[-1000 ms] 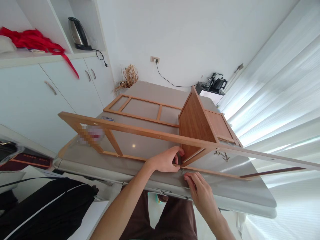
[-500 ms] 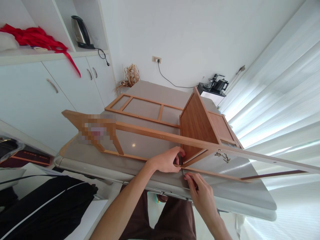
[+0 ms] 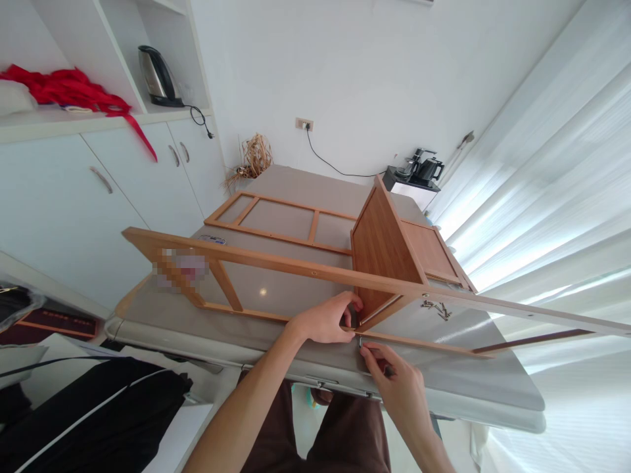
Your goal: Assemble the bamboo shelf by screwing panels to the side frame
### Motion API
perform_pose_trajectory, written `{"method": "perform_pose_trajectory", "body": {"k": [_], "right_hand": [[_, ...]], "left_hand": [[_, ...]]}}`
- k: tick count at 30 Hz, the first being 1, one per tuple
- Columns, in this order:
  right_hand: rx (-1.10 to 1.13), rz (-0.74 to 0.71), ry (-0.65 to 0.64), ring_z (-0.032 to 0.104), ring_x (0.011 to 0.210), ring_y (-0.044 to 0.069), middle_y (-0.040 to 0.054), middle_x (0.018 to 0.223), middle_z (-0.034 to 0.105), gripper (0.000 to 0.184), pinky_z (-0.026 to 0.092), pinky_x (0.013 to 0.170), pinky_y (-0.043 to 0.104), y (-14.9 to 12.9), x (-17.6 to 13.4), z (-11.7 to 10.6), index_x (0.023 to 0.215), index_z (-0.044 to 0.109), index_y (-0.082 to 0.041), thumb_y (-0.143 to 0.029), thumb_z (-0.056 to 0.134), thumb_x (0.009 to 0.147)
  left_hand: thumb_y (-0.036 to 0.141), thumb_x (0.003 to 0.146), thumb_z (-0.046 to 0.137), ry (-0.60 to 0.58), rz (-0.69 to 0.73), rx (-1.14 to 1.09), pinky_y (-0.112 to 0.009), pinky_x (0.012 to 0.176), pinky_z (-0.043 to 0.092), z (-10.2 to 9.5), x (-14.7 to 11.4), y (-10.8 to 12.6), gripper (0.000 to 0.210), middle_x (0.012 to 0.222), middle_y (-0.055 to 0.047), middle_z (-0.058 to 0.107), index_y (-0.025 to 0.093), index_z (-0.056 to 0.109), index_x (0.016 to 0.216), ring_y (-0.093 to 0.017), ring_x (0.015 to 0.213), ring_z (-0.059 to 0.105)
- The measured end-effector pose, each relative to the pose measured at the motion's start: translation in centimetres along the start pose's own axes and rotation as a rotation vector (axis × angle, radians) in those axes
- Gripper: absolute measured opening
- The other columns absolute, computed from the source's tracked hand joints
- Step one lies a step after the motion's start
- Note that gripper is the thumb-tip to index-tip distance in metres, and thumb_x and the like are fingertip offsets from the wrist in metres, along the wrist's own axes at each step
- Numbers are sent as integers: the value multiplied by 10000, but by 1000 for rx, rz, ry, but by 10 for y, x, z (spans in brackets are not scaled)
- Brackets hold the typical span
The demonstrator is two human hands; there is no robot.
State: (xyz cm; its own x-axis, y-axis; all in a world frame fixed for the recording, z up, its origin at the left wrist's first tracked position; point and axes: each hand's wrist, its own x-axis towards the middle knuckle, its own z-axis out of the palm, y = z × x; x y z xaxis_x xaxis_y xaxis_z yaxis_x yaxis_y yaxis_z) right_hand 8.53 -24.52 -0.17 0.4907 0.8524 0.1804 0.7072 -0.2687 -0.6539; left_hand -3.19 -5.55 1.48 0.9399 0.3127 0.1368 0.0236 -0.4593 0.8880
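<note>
A wooden side frame (image 3: 276, 261) stands on its long edge on the table. A brown wooden panel (image 3: 382, 243) meets it at right angles. My left hand (image 3: 328, 318) is closed round the lower rail where the panel's corner joins it, thumb and fingers on either side. Just right of it, my right hand (image 3: 394, 371) pinches a small bent metal hex key (image 3: 360, 341), whose tip is at the rail's outer face by that joint. Most of the key is hidden by the fingers. Several loose screws (image 3: 438, 309) lie on the table behind the frame.
A second ladder-like frame (image 3: 280, 217) lies flat on the grey table (image 3: 315, 180). Another wooden panel (image 3: 431, 249) rests at the right. A kettle (image 3: 158, 75) and red cloth (image 3: 69, 89) sit on shelves at left. Black fabric (image 3: 98, 407) lies low left.
My right hand has shifted slightly and its fingers have turned a little around the hex key. My left hand keeps its hold on the frame. The camera view has tilted slightly up.
</note>
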Motion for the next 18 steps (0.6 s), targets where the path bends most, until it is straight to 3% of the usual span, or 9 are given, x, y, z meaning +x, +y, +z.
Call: {"method": "perform_pose_trajectory", "body": {"k": [6, 18], "right_hand": [[-27, -65, -68, 557, 560, 114, -40, 756, 700, 208, 455, 577, 212, 4, 12, -9, 981, 653, -258, -434, 551, 937], [-176, -318, 55, 597, 822, 180, 44, 883, 619, 196, 493, 744, 304, 24, 13, -18, 891, 658, -225, -386, 566, 954]], "left_hand": [[165, 706, 674, 2, -14, -21, -289, 774, 483, 2, 1, -1, 474, 1001, -15, 607, 204, 485, 1139, -145, 801, 606], [170, 712, 679, -1, -37, 0, -297, 786, 484, 2, 2, 3, 463, 916, 1, 611, 200, 490, 1134, -151, 794, 603]]}}
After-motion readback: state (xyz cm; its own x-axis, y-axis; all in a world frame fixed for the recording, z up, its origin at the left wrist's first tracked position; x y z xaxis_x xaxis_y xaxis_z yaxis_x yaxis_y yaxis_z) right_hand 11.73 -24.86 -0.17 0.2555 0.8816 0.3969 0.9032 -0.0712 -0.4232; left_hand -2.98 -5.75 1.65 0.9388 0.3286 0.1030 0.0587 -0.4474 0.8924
